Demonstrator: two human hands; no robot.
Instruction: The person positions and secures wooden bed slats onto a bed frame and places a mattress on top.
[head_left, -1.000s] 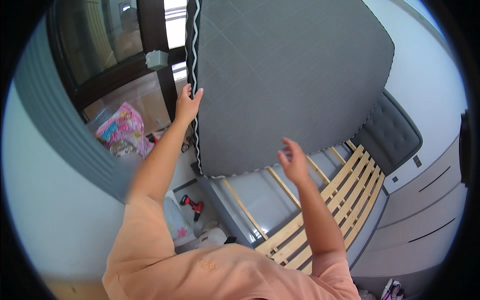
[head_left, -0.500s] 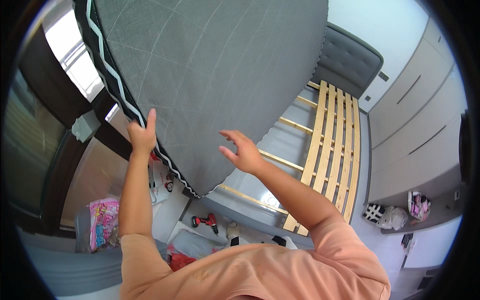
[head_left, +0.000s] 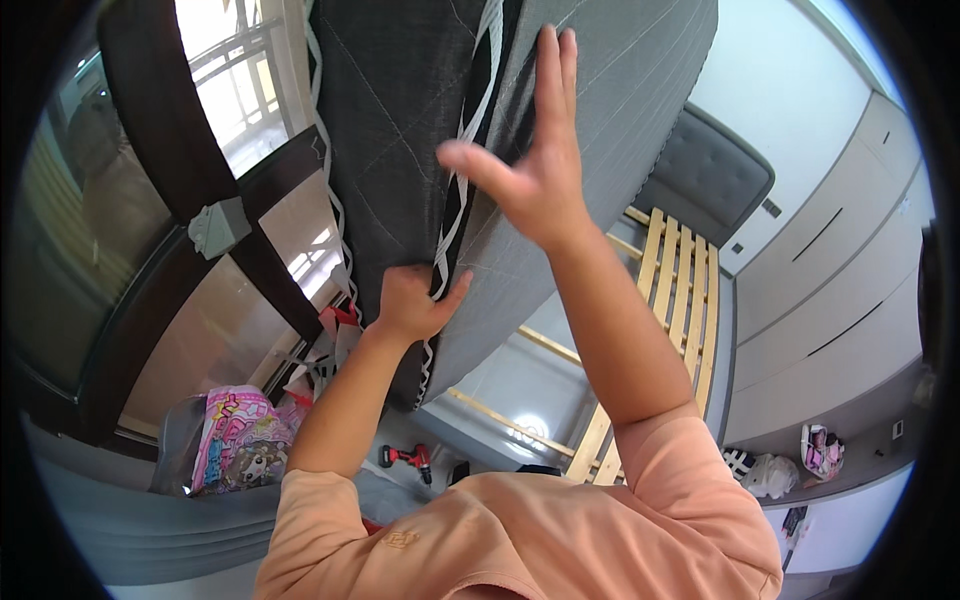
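The left hand [head_left: 410, 305] pinched the near trimmed edge of the mattress [head_left: 622, 110], thumb on its grey face, fingers curled at the darker narrow side. Above and right of that grip, the right hand [head_left: 545, 185] was spread wide, its contact unclear. The mattress stood on edge above the bed frame [head_left: 450, 428], narrow side toward the person, broad face running away from the grip toward the headboard [head_left: 715, 165]; its top was cut off, so the long axis could not be told.
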